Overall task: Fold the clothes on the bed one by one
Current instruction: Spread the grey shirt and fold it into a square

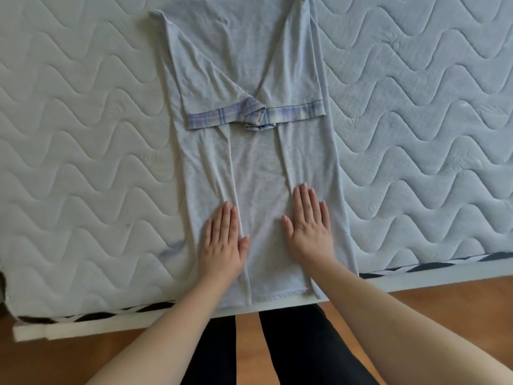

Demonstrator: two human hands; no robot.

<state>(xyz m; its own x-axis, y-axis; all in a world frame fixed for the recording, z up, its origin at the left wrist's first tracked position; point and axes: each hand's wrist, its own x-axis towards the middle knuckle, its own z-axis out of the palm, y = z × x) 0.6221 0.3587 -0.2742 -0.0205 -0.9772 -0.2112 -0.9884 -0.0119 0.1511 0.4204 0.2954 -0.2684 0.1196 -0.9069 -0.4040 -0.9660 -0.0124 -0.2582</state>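
While both hands press flat, grey shirt (249, 151) lies under fingers — L (222, 232), R (308, 218) — straight, together.

bare mattress (416, 134) fills most of view, pale wavy quilting, black-white striped edging (444, 263) along near side. wood floor (430, 301) below, warm brown. soft even light.

The shirt (258, 168) is soft matt grey jersey cloth, faintly creased, its sleeve cuffs (213, 119) woven plaid. All around it the mattress (83, 134) is quilted matt fabric with wavy stitching. At 6 o'clock the floor (433, 304) is smooth, slightly glossy wood.
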